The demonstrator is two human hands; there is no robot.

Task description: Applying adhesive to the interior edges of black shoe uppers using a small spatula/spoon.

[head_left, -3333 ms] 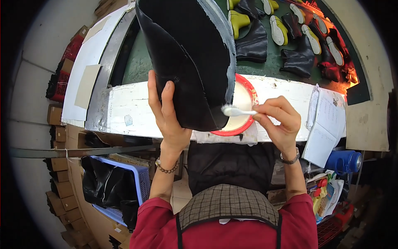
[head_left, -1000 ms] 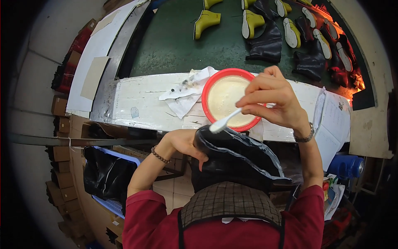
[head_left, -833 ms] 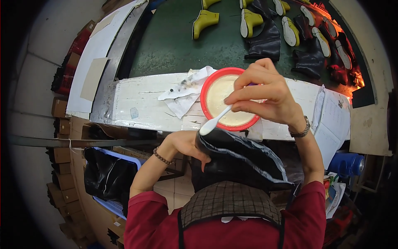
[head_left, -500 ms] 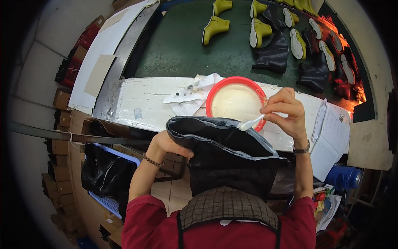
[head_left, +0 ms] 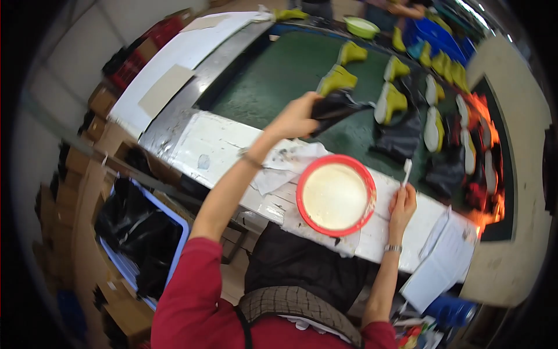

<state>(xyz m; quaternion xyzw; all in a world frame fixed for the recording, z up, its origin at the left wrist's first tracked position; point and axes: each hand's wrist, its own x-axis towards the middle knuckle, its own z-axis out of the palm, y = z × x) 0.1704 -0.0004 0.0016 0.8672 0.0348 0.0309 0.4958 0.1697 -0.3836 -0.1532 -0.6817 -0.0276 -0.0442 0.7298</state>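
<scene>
White bench (head_left: 218,145): red bowl (head_left: 337,232), probably a rag (head_left: 297,154) at its ten o'clock, papers (head_left: 446,256) at four. Green table (head_left: 261,75): boots (head_left: 393,102) toward one.

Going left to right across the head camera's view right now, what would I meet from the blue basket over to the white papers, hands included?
Blue basket → left hand → red bowl → right hand, holding a white brush → white papers.

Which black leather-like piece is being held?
The black piece in the left hand; the other ones lie untouched by either hand, on the green surface or in the blue basket.
</scene>
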